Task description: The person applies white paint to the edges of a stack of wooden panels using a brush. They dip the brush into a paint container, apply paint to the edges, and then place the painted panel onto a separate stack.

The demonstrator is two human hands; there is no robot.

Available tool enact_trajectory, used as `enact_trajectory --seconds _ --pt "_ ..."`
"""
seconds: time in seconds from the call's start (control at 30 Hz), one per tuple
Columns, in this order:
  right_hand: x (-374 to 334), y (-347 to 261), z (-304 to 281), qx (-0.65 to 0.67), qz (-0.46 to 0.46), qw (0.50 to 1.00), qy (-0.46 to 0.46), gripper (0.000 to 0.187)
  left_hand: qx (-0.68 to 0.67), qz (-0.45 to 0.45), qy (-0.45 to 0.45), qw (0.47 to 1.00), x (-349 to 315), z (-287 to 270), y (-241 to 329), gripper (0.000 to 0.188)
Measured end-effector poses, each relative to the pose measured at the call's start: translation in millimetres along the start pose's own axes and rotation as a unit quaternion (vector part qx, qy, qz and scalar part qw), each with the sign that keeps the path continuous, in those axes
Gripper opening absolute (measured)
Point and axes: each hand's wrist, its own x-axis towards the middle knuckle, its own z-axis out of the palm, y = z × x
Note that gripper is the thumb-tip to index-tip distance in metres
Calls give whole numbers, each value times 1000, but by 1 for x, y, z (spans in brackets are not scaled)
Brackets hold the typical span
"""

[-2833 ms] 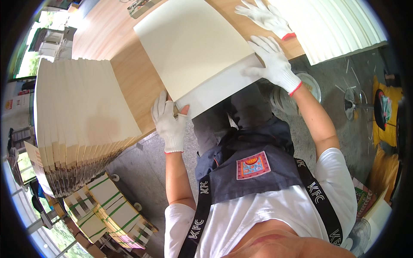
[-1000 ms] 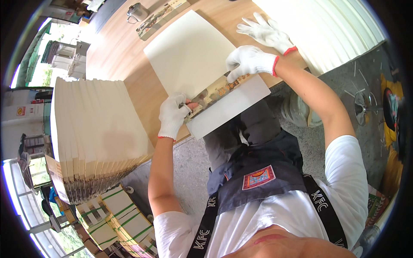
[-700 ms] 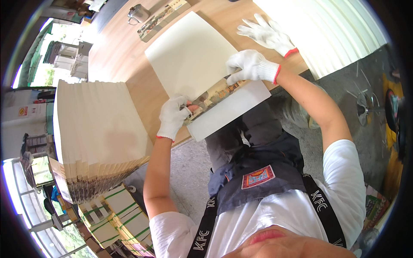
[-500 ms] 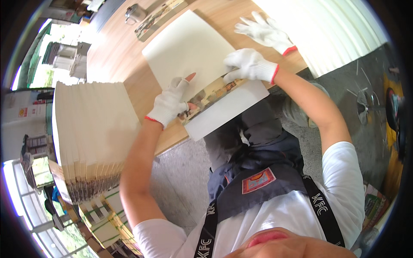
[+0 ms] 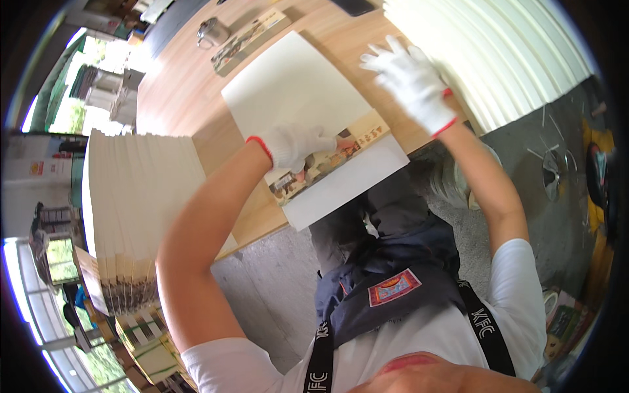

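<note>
A folded sheet (image 5: 308,111) lies on the table (image 5: 177,105), between stacks at left (image 5: 141,209) and right (image 5: 504,52).

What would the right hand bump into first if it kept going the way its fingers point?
The right hand points up and left across the wooden table. First in line seems to be the big cream sheet, very near its fingertips; how high the hand is above it is unclear.

A large cream-white rectangular paper sheet (image 5: 298,88) lies flat on the wooden tabletop, its corners skewed toward one o'clock. At its five o'clock edge a narrower white folded flap (image 5: 347,187) overlaps it, exposing a colourful printed strip (image 5: 327,160) between them.
</note>
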Motion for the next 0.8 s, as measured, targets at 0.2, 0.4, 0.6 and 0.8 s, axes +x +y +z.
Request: enact_trajectory --seconds 0.2,0.4,0.6,0.8 --pt "-16 7 -11 113 192 964 -144 23 -88 13 -22 996 4 11 -14 99" --pt "6 -38 -30 222 -236 930 -173 36 7 -34 -73 997 10 3 -9 94" --pt "2 -128 6 253 -255 923 -136 29 16 22 -22 999 21 22 -18 82" --pt "6 -253 42 120 -207 944 -226 21 -120 -62 -4 991 12 10 -13 83"
